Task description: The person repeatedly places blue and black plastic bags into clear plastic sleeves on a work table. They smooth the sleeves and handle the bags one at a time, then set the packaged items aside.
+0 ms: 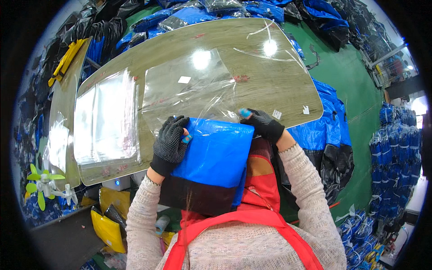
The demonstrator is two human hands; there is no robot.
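A folded blue sheet with a black band, perhaps a tarp or a cover, hangs over the table's near edge in front of me. My left hand, in a black dotted glove with blue wrap on a bare fingertip, is curled round its upper left edge. At its upper right corner is my right hand, gloved alike, its fingers closed by the mouth of a clear plastic bag. That bag lies flat beyond the sheet, with a small white label on it. What the right fingertips pinch is partly hidden.
The wood-patterned table has a stack of clear bags at left. Blue and black bundles crowd its far side. A blue-black heap lies right on the green floor. A small green fan and yellow packages are lower left.
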